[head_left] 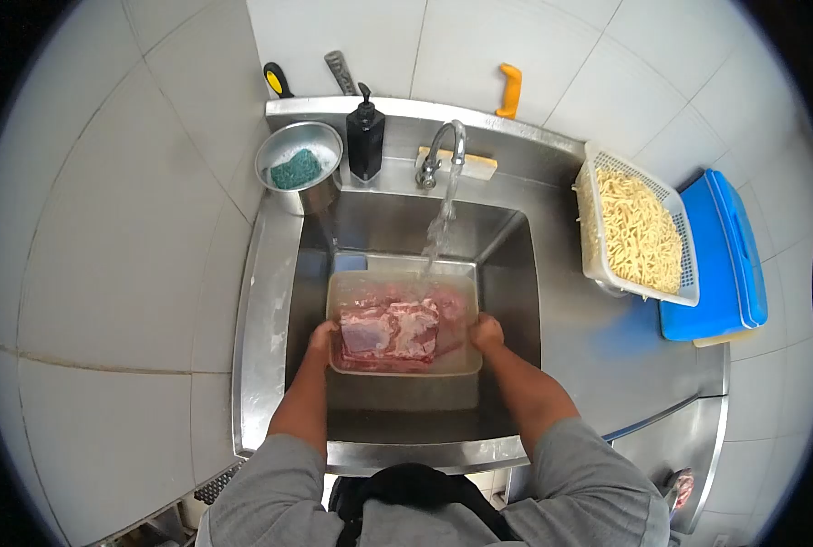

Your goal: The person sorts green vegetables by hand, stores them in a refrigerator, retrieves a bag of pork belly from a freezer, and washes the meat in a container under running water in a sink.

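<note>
A translucent plastic tub with raw meat in cloudy pinkish water is in the steel sink. My left hand grips the tub's left side, and my right hand has hold of the right side. The fingers of both hands are partly hidden by the tub's walls. From the curved faucet, water runs down at the tub's far edge. The meat is a large slab with pale fat on top, and more pieces lie under the water behind it.
At the back left are a metal pot holding a green scouring pad and a black soap pump bottle. On the right counter stand a white basket of cut pale strips and a blue cooler. Handles, one orange, stick up behind the ledge.
</note>
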The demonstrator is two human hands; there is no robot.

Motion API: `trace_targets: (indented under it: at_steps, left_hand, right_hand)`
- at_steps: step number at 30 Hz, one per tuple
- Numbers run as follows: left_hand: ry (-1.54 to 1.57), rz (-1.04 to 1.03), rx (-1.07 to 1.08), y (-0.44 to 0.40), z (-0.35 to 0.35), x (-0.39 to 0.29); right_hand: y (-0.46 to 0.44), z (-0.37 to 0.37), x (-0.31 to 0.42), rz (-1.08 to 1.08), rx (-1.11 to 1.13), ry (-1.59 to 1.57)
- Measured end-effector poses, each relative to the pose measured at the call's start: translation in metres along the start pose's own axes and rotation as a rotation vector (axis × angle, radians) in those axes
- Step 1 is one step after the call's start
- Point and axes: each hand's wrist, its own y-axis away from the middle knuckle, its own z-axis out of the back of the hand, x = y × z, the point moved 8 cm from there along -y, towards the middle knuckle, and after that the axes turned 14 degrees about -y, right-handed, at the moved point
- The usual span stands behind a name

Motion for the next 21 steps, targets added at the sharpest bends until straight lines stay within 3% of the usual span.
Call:
trace_targets:
  at_steps: [4, 6, 7, 11, 12, 13, 15, 21]
  left_hand:
    - [-0.065, 0.067, -0.149, -0.02, 0.042, 0.023]
    - [-0.459, -0.042, -0.623, -0.007, 0.067, -0.001]
    - [-0.457, -0.037, -0.621, 0.003, 0.055, -0.006]
    - [-1.075, -0.153, -0.911, 0.062, 0.001, -0.06]
    - [-1.267, -0.157, -0.952, 0.063, -0.005, -0.065]
    - [-1.271, -0.156, -0.949, 0.059, -0.001, -0.062]
    - [-1.437, -0.366, -0.94, 0.058, -0.014, -0.069]
    - [-1.527, -0.257, -0.906, 0.048, -0.013, -0.066]
  right_hand:
    - [-0.001, -0.011, -0.012, -0.069, -0.018, -0.043]
    - [0.002, -0.004, -0.004, -0.07, -0.013, -0.057]
    - [0.012, 0.0, 0.003, -0.127, 0.015, -0.015]
    - [0.027, -0.007, 0.006, -0.191, 0.125, 0.098]
    - [0.028, -0.01, 0.004, -0.191, 0.124, 0.095]
    - [0.031, -0.014, 0.002, -0.181, 0.145, 0.134]
    - [0.034, -0.017, -0.001, -0.179, 0.17, 0.177]
    - [0.035, -0.01, 0.008, -0.266, 0.253, 0.204]
